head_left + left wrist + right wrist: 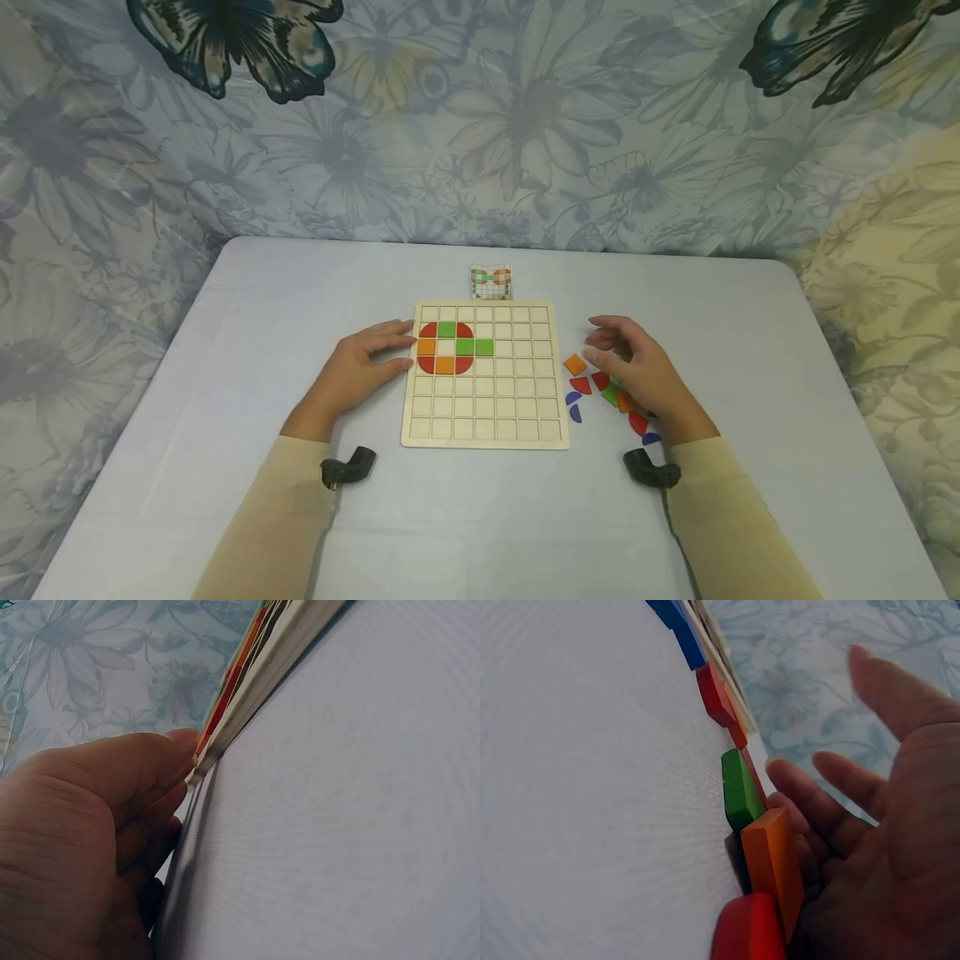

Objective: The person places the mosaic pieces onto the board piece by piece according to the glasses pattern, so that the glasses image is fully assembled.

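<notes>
A square wooden grid board [517,392] lies on the table. On its upper left, red rounded corner pieces, green squares [484,347] and orange squares [445,365] form a ring around one bare cell, with a green square reaching to the right. My left hand [356,371] touches the board's left edge, fingers extended and thumb below them. My right hand [637,358] hovers by the loose pieces, thumb spread from the lightly bent fingers and nothing held. Below its palm in the right wrist view are an orange block [772,851], a green block [739,791] and a red block [746,930].
Behind the board stands a small pattern card [491,283]. Loose pieces lie right of the board, among them an orange square [575,364], a red piece [581,385] and blue pieces [575,413]. A white cloth [480,525] covers the table, which meets a flowered backdrop [525,125].
</notes>
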`<state>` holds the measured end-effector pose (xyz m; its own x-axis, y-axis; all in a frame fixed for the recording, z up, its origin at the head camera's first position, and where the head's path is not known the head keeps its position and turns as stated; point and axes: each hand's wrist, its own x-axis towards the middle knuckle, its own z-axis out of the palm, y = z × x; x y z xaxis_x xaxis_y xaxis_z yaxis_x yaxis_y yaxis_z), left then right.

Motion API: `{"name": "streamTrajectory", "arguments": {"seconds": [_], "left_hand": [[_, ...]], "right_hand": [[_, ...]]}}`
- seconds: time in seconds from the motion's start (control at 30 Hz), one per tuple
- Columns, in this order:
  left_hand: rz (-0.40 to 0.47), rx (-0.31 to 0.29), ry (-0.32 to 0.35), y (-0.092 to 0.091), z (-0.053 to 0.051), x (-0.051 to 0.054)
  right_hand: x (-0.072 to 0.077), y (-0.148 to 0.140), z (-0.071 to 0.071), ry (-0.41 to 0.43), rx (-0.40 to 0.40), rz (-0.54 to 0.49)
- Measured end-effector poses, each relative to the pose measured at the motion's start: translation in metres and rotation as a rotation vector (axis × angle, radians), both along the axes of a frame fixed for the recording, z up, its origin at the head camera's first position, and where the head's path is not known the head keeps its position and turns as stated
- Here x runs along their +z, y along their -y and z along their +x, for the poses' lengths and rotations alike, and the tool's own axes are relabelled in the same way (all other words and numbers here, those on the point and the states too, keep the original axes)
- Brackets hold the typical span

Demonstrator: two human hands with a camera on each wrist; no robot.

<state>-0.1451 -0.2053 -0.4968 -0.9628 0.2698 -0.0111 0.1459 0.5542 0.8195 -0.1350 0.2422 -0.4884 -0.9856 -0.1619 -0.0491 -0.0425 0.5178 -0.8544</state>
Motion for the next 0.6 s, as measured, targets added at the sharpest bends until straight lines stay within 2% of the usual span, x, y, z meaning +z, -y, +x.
{"name": "streamTrajectory", "arguments": {"seconds": [0.2,0.4,0.6], "left_hand": [[-0.004,-0.006,-0.008,0.0003,-0.0005,0.0004],[-0.006,-0.002,-0.002,-0.0001,-0.0003,0.0014],[-0.015,0.001,0.008,-0.0010,0.0009,0.0030]], "right_hand": [[-0.0040,-0.0002,-0.0019,0.012,0.042,0.067],[-0.0053,0.0011,-0.0043,-0.038,0.095,0.150],[-0.0068,0.0028,-0.0047,-0.063,0.101,0.186]]}}
